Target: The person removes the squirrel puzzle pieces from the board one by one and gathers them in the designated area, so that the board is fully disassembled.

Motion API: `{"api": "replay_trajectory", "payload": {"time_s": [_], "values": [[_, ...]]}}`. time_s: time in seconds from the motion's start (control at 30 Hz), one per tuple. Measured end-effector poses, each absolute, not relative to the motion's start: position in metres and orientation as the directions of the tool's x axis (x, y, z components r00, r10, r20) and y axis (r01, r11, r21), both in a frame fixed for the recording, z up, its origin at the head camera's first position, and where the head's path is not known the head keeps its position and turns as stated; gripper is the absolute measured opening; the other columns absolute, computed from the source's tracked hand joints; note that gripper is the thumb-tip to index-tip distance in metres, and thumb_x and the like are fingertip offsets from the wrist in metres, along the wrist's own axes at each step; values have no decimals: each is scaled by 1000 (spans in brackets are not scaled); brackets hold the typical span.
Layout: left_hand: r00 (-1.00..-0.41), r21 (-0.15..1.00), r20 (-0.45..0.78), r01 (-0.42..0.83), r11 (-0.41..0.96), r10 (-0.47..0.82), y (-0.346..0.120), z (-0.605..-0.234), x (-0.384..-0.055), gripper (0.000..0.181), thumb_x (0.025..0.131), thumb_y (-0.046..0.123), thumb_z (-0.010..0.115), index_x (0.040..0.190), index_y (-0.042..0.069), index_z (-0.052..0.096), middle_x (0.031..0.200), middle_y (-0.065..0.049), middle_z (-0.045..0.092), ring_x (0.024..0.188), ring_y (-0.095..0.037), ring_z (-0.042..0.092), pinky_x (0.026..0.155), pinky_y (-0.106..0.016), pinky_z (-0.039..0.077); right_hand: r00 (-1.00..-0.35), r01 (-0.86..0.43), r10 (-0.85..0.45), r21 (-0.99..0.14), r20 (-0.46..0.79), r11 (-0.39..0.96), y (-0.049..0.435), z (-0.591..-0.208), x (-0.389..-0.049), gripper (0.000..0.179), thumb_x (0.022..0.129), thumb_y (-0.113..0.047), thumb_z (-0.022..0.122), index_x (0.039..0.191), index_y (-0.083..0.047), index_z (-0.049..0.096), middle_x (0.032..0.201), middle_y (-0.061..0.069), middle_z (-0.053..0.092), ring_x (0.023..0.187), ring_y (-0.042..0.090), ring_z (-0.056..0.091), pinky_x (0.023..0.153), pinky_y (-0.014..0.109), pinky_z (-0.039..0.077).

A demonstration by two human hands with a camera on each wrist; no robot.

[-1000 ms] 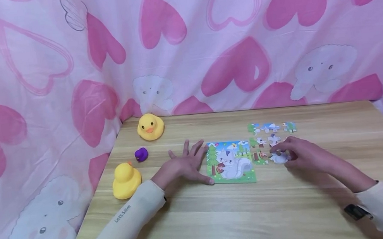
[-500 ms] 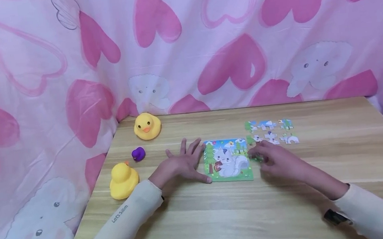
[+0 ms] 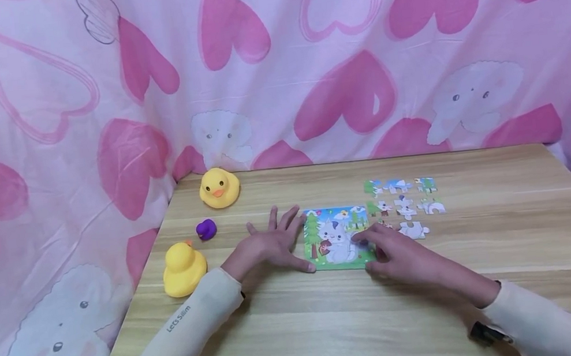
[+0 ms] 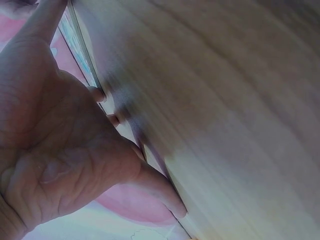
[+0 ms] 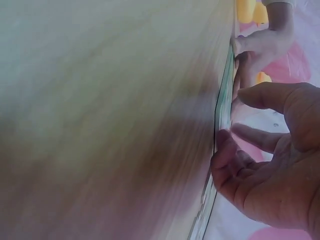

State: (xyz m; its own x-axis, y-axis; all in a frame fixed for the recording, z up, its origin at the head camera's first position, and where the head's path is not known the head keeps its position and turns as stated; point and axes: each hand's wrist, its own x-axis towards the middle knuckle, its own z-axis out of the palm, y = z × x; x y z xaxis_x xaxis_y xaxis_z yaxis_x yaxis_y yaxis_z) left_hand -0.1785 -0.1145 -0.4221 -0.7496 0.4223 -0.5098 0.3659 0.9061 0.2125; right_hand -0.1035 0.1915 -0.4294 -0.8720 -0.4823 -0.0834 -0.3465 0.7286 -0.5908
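A square puzzle board (image 3: pixel 317 227) with a squirrel picture lies on the table in the head view. My left hand (image 3: pixel 272 246), fingers spread, rests by its left edge; the left wrist view shows the palm (image 4: pixel 60 150) and thumb (image 4: pixel 162 190) near the tabletop. Over the board's right side is my right hand (image 3: pixel 397 250), fingers bent, covering part of the picture. In the right wrist view its thumb (image 5: pixel 267 95) and index finger (image 5: pixel 257 136) stand apart with nothing visible between them. Loose jigsaw pieces (image 3: pixel 404 206) lie in rows to the right, one partly hidden behind this hand.
On the left of the wooden table (image 3: pixel 301 327) sit a yellow rubber duck (image 3: pixel 220 188), a small purple duck (image 3: pixel 206 229) and another yellow duck (image 3: pixel 184 270). A pink heart-patterned curtain (image 3: pixel 279 115) hangs along the back and left edges.
My right hand has moved left from the loose pieces, past the lower-left piece, onto the board's right side. The left hand stays by the board. The view has shifted slightly.
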Motion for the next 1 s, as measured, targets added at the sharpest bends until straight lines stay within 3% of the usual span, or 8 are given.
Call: {"api": "replay_trajectory", "payload": {"time_s": [0.47,1.0], "values": [[-751,205,-512,364,909,416,-112,-420,-179,132,74,88,71,170,39,-3,178,10,-23,163,-45,-24,107,-96,-1,-867,-333,-482,-575,-125,748,191,-430,-117,59,91,-3,79,146,-16,60,115,1,64,95,15,56,79,27,53],[-747,207,-519,361,909,415,-113,-419,-178,131,75,88,70,170,38,-5,177,10,-24,162,-44,-24,106,-96,-1,-843,-313,-509,-610,-175,728,190,-428,-127,50,87,-13,86,133,-16,66,108,1,63,88,16,53,72,25,48]]}}
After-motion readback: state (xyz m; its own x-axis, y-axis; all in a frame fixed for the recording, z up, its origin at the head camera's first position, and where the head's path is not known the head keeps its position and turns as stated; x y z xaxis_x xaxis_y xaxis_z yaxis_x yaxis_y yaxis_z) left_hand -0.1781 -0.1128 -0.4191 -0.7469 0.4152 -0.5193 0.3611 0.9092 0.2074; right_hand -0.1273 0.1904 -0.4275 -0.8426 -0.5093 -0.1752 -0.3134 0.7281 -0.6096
